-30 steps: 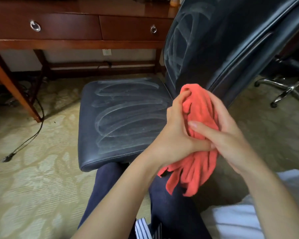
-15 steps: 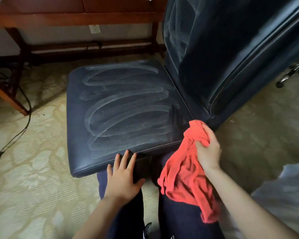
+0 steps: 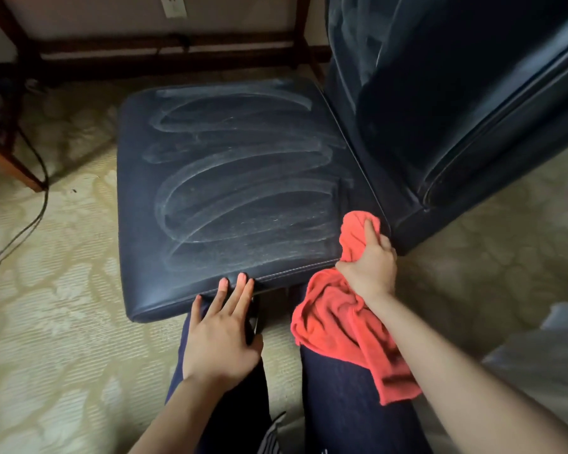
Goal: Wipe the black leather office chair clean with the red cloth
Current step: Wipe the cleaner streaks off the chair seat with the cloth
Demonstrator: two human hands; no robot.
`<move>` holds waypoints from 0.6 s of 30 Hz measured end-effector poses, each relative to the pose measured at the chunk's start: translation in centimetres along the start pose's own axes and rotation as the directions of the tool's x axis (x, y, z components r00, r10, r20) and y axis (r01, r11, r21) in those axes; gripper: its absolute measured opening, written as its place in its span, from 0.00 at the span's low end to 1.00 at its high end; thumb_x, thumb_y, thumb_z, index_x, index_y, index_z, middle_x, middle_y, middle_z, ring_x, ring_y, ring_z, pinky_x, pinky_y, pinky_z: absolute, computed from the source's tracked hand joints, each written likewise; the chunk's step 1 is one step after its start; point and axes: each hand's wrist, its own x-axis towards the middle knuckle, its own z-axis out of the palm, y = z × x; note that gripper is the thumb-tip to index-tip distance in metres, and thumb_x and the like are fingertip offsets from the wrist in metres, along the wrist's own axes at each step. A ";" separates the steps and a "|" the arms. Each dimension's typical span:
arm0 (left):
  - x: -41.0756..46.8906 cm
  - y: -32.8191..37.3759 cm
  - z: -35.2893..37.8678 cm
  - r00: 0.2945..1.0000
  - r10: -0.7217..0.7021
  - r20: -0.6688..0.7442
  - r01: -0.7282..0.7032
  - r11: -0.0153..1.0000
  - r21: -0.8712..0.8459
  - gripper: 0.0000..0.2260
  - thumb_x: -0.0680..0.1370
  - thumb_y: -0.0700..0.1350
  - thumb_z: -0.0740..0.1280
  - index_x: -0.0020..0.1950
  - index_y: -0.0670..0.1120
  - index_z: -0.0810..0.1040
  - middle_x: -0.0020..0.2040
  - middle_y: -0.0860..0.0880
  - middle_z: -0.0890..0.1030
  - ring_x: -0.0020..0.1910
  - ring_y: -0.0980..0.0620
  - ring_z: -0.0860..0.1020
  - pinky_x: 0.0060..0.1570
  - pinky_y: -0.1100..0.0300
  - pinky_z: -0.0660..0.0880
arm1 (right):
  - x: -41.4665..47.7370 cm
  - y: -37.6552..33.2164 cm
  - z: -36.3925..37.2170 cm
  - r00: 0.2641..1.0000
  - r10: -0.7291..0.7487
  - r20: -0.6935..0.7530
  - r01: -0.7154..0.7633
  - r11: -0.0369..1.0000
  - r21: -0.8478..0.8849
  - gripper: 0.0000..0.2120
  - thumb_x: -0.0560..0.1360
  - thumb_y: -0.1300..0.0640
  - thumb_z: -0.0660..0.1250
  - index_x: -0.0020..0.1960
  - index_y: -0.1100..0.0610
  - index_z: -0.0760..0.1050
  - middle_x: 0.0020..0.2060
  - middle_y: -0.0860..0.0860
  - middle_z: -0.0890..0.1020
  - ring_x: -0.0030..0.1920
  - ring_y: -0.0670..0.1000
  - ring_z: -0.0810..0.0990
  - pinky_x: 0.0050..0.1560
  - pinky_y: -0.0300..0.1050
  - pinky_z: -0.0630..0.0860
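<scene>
Nearest are the person's legs in dark trousers (image 3: 341, 404). The left hand (image 3: 220, 339) lies flat above the left thigh, its fingers (image 3: 240, 290) straight and slightly apart and holding nothing. Three fingertips touch the front edge of the black leather office chair (image 3: 210, 283).

The red cloth (image 3: 335, 326) is in the right hand (image 3: 371, 267), whose fingers are curled tight round a bunched part of it. A crumpled knob of cloth sticks out beyond the knuckles and sits on the seat's near right corner, just beside the crease where the seat meets the backrest. The loose remainder hangs below the wrist and drapes over the right thigh.

Beyond both sets of fingertips, the seat (image 3: 230, 178) is dark, smooth and faintly glossy. Pale, chalky streaks loop from side to side over most of its top. A light stitch line runs along its front edge, just past the left fingertips. The backrest (image 3: 440, 93) rises beyond the right hand, with a hazy pale smear on its inner face and a piped seam down its side.

A pale patterned carpet (image 3: 63, 322) lies under the chair. A black cable (image 3: 30, 221) trails across it well to the left of the left hand. Farthest off are a dark wooden desk frame (image 3: 164, 57) and a white wall outlet (image 3: 173, 6).
</scene>
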 end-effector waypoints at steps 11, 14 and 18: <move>-0.2 -0.3 -0.9 0.999 -0.052 -0.013 0.051 0.998 -0.028 0.42 0.64 0.64 0.40 0.78 0.55 0.48 0.77 0.59 0.47 0.78 0.54 0.46 0.74 0.48 0.46 | -2.2 -1.8 -0.5 0.668 -0.684 0.294 0.738 0.660 -0.142 0.28 0.70 0.53 0.71 0.69 0.43 0.70 0.68 0.49 0.70 0.63 0.56 0.69 0.58 0.54 0.72; -0.2 -0.7 -0.8 0.999 -0.047 -0.019 0.047 0.999 -0.025 0.38 0.67 0.62 0.49 0.78 0.54 0.54 0.77 0.59 0.51 0.77 0.54 0.50 0.73 0.45 0.50 | -1.3 -1.0 -0.6 0.718 -0.658 0.228 0.695 0.696 -0.179 0.27 0.71 0.55 0.70 0.68 0.42 0.70 0.65 0.49 0.72 0.63 0.55 0.69 0.56 0.54 0.74; -0.5 -1.9 -0.4 0.998 -0.043 -0.040 0.042 0.999 -0.011 0.35 0.68 0.55 0.60 0.76 0.52 0.61 0.76 0.58 0.56 0.75 0.58 0.54 0.72 0.43 0.53 | -0.3 0.3 -0.9 0.971 -0.231 -0.054 0.230 0.973 -0.025 0.25 0.73 0.56 0.68 0.68 0.42 0.71 0.60 0.49 0.71 0.62 0.54 0.69 0.53 0.52 0.75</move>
